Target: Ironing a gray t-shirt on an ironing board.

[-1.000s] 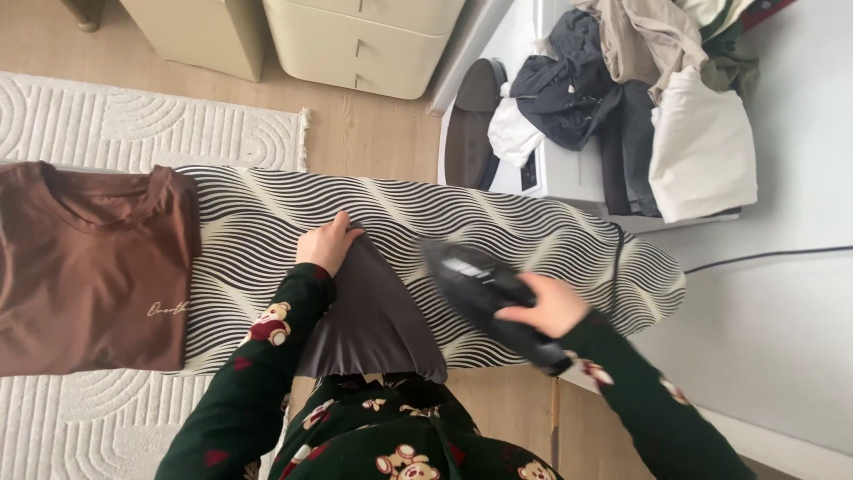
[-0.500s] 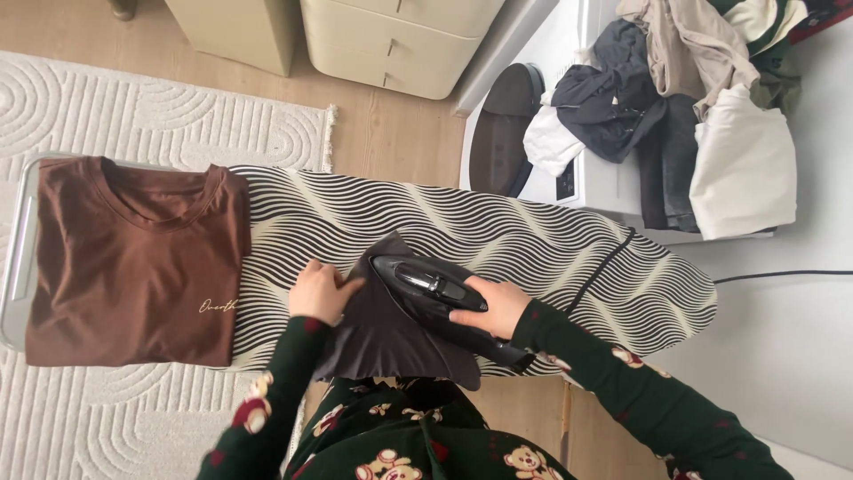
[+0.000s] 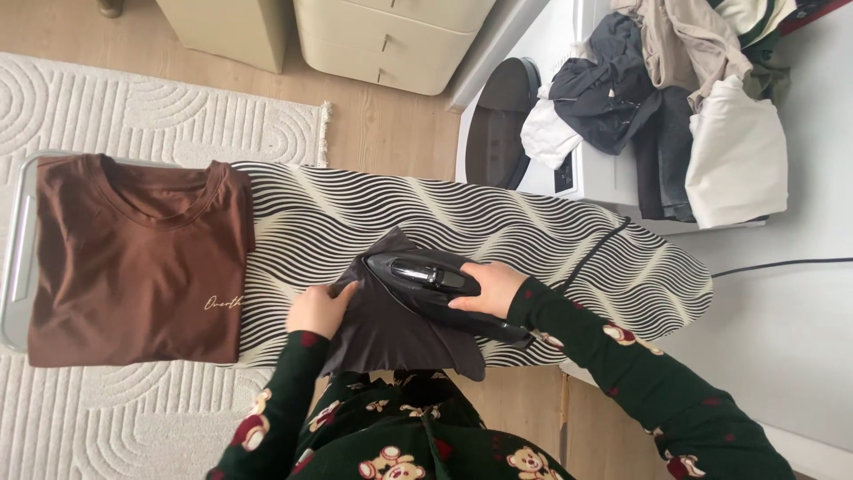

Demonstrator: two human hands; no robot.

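My right hand grips the handle of a black iron, which rests flat on a dark grey-brown cloth. The cloth lies on an ironing board with a wavy black-and-cream cover and hangs over its near edge. My left hand pinches the cloth's left edge, just left of the iron's tip. A folded brown t-shirt sits on the board's left end.
The iron's black cord crosses the board's right end. A white washing machine behind the board carries a heap of clothes. Cream drawers stand at the back. A cream rug covers the wooden floor at left.
The iron came down from the right onto the cloth and slid left along it. My left hand shifted from the cloth's top corner to its left edge.
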